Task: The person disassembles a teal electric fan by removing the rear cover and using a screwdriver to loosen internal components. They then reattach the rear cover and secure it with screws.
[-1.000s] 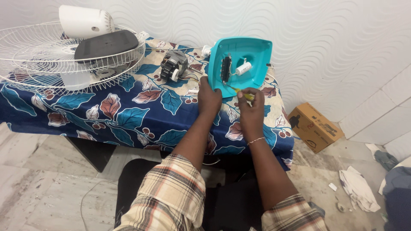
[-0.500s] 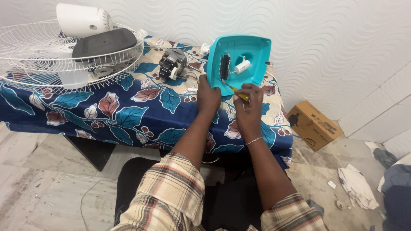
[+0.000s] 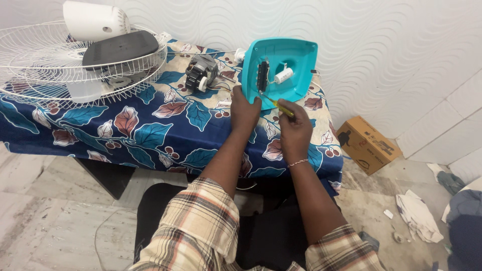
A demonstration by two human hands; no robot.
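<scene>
The teal plastic fan housing point(image 3: 285, 65) stands tilted on edge near the back right corner of the table with the blue leaf-print cloth point(image 3: 150, 135), its hollow side facing the person. Inside it sit a black switch block point(image 3: 262, 76) on the left and a small white cylinder-shaped capacitor point(image 3: 283, 75) with thin wires beside it. The left hand point(image 3: 244, 111) grips the housing's lower left edge, fingers wrapped around the rim. The right hand point(image 3: 295, 131), just right of it, has its fingers pinched shut on a yellow-handled screwdriver point(image 3: 279, 106), whose tip points up-left toward the switch block. Left of the housing lies a grey fan motor point(image 3: 202, 73), close by. Farther left, well apart, a white wire fan guard point(image 3: 55, 65) holds a dark blade point(image 3: 119, 47) and a white motor cover point(image 3: 95, 21). Right of the housing the cloth ends at the table edge; below it on the floor are a cardboard box point(image 3: 368, 144) and crumpled white rags point(image 3: 417, 216).
</scene>
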